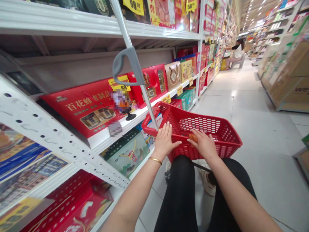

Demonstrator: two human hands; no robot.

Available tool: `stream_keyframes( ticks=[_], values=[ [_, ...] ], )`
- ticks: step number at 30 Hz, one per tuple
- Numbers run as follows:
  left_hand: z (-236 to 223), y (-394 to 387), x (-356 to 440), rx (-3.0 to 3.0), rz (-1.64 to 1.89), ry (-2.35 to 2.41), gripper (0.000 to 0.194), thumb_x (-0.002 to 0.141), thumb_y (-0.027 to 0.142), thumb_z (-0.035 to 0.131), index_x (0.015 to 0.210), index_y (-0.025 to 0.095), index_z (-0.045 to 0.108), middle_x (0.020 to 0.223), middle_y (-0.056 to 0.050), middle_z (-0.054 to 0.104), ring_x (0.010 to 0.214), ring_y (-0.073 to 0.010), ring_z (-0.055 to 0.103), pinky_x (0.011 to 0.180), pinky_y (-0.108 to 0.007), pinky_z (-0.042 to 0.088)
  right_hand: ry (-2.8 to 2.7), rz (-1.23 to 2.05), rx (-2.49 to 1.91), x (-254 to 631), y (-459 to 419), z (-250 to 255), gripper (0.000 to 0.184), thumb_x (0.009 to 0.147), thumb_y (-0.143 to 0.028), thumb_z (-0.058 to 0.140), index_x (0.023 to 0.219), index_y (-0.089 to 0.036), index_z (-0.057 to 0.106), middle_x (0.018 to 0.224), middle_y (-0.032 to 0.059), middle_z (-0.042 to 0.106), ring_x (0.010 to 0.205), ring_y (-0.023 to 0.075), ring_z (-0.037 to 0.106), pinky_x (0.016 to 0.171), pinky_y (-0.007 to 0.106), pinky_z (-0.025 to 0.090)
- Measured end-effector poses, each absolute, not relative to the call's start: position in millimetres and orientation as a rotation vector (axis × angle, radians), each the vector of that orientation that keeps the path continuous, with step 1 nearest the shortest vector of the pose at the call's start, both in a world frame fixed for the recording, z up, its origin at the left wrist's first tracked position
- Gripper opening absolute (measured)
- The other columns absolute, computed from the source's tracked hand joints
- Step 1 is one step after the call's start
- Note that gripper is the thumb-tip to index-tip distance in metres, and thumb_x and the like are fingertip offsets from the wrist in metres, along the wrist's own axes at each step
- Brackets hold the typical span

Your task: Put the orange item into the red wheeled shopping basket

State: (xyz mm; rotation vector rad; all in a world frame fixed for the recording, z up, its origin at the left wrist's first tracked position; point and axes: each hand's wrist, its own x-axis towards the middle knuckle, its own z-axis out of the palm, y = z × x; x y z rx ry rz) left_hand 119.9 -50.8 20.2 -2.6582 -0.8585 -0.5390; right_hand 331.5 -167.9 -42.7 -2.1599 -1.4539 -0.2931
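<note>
A red plastic shopping basket (210, 120) with perforated walls stands in front of my knees. My left hand (166, 140) lies on its near left rim, fingers stretched out and thumb spread, close to the basket's handle and a grey metal pole (148, 100). At the near rim, my right hand (204, 143) is bent over the edge. Between its thumb and fingers shows a small orange-brown thing (193, 138), whose kind I cannot make out. The part of the basket that I see into holds nothing visible.
On the left, white shelves (96, 27) carry red gift boxes (84, 108), bags and yellow price tags. A grey plastic hook (129, 66) sits on the pole. Cardboard boxes (294, 77) stand right of the tiled aisle (243, 103). Farther off, a person (238, 53) sits on a stool.
</note>
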Motion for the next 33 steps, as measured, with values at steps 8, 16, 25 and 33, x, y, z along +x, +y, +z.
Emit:
stream_keyframes(
  ticks=[8, 16, 25, 33],
  values=[
    [19, -49, 119, -2.630, -0.600, -0.824, 0.099, 0.103, 0.078, 0.034, 0.168, 0.003, 0.031, 0.178, -0.020, 0.027, 0.168, -0.0303, 0.017, 0.136, -0.049, 0.021, -1.578, -0.395, -2.040, 285, -138, -25, 0.065, 0.107, -0.053, 0.053, 0.166, -0.027, 0.044, 0.169, 0.0101, 0.046, 0.158, 0.0370, 0.040, 0.124, 0.069, 0.030],
    [18, -48, 118, -2.664, -0.639, -0.805, 0.108, 0.099, 0.086, 0.035, 0.168, 0.003, 0.032, 0.178, -0.022, 0.026, 0.168, -0.0298, 0.017, 0.137, -0.050, 0.020, -1.529, -0.308, -2.044, 306, -150, -32, 0.055, 0.108, -0.053, 0.049, 0.158, -0.029, 0.055, 0.165, 0.0089, 0.053, 0.152, 0.0375, 0.049, 0.122, 0.069, 0.034],
    [15, -47, 120, -2.670, -0.671, -0.829, 0.109, 0.098, 0.087, 0.034, 0.167, 0.003, 0.033, 0.178, -0.021, 0.026, 0.169, -0.0299, 0.015, 0.138, -0.050, 0.017, -1.479, -0.358, -2.141, 328, -170, -39, 0.056, 0.108, -0.055, 0.047, 0.159, -0.032, 0.053, 0.166, 0.0079, 0.052, 0.156, 0.0393, 0.041, 0.123, 0.080, 0.020],
    [17, -48, 119, -2.659, -0.629, -0.816, 0.101, 0.102, 0.080, 0.036, 0.168, 0.004, 0.031, 0.178, -0.021, 0.026, 0.169, -0.0300, 0.015, 0.137, -0.052, 0.020, -1.571, -0.237, -2.023, 268, -125, -14, 0.059, 0.108, -0.052, 0.050, 0.163, -0.031, 0.048, 0.167, 0.0084, 0.050, 0.156, 0.0362, 0.043, 0.126, 0.072, 0.026]
  ],
)
